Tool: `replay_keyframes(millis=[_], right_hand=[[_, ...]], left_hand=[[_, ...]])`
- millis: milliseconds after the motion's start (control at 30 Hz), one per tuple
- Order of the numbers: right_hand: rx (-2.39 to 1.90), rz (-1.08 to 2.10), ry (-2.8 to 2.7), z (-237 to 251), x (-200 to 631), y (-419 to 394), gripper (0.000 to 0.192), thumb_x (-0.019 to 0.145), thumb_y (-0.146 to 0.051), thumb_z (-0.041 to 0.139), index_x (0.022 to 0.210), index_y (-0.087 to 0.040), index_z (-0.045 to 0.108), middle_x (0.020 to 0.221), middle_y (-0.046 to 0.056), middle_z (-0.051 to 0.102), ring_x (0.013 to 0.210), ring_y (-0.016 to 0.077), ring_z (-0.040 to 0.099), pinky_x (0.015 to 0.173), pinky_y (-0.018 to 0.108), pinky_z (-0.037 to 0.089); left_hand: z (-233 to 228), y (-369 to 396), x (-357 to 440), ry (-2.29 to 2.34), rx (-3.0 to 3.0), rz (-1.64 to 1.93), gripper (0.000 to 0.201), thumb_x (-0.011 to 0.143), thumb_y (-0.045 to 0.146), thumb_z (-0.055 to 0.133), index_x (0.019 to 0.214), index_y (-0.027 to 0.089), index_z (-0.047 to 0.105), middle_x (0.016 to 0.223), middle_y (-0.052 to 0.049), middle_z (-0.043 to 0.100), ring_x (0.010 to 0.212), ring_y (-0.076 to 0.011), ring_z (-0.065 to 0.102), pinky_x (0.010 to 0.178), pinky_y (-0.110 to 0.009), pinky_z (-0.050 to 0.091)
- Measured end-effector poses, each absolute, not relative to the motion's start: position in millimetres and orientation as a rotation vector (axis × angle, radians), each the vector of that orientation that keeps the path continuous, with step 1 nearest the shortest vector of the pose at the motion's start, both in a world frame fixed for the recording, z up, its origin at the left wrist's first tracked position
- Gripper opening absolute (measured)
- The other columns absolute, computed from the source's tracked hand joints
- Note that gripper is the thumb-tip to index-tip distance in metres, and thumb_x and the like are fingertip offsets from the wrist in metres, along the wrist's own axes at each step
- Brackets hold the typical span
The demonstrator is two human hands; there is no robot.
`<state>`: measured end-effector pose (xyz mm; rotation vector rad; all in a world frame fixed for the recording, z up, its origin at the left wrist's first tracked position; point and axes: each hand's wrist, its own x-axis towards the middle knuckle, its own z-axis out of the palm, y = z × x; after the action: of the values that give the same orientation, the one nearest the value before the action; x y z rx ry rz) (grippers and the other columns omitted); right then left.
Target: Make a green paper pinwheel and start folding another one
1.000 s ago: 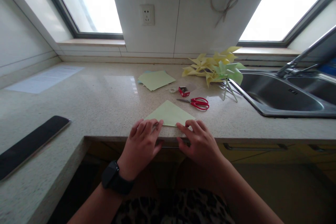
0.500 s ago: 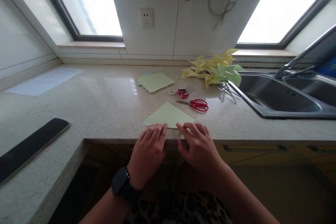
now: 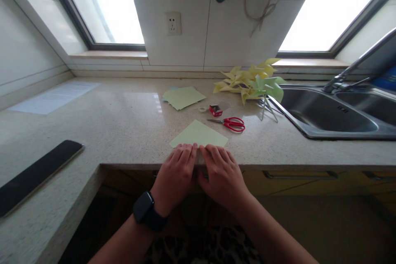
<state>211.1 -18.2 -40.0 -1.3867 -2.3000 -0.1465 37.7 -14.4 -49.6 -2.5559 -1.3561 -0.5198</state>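
A pale green sheet of paper (image 3: 198, 133) lies on the counter near its front edge, showing as a triangle with its point away from me. My left hand (image 3: 177, 169) rests on its near edge, fingers stretched out side by side, fingertips pressing down. Beside it, my right hand (image 3: 221, 171) lies the same way on the right part of that edge, the two index fingertips almost meeting. Both hands cover most of the near edge. Just beyond the paper are red-handled scissors (image 3: 233, 124), a small red box (image 3: 215, 110) and a whitish ring-shaped roll (image 3: 202, 109).
Stacked coloured paper (image 3: 184, 97) sits farther back. Yellow and green paper pinwheels (image 3: 247, 80) lie beside the steel sink (image 3: 309, 135). On the left are a printed sheet (image 3: 52, 97) and a long dark flat object (image 3: 40, 175). The counter's front edge (image 3: 278, 167) runs beneath my wrists.
My right hand has slid left along the paper's near edge, toward my left hand, and its fingers have come closer together. My left hand has barely moved.
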Motion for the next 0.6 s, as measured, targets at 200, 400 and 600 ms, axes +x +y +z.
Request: replay_keyframes(millis=[200,400,600], right_hand=[[-1.394,-0.156,-2.315,-37.4,212.6,-16.8,0.053,0.082,-0.028,0.062,0.132,-0.013,0.056,0.124,0.013,0.062,0.111,0.0316,0.053,0.101,0.046,0.04],[-1.361,-0.162,-2.326,-38.3,214.9,-14.3,0.052,0.081,-0.025,0.064,0.132,-0.013,0.056,0.123,0.013,0.062,0.109,0.0312,0.053,0.098,0.045,0.042],[-1.332,-0.191,-2.287,-42.0,218.2,-17.9,0.039,0.083,-0.019,0.063,0.122,-0.017,0.063,0.114,0.011,0.065,0.104,0.0289,0.055,0.093,0.043,0.044]], left_hand=[[-50.0,-13.3,36.9,-1.341,-2.562,-0.561,0.059,0.088,0.018,0.061,0.144,0.004,0.046,0.139,-0.019,0.056,0.127,-0.0324,0.051,0.114,-0.048,0.042],[-52.2,-14.3,38.2,-1.346,-2.546,-0.622,0.06,0.088,0.021,0.063,0.143,0.005,0.046,0.135,-0.019,0.058,0.125,-0.0326,0.052,0.112,-0.049,0.043],[-50.6,-20.0,33.9,-1.329,-2.559,-0.665,0.055,0.089,0.019,0.063,0.142,0.01,0.05,0.127,-0.014,0.062,0.117,-0.0285,0.057,0.105,-0.045,0.049]])
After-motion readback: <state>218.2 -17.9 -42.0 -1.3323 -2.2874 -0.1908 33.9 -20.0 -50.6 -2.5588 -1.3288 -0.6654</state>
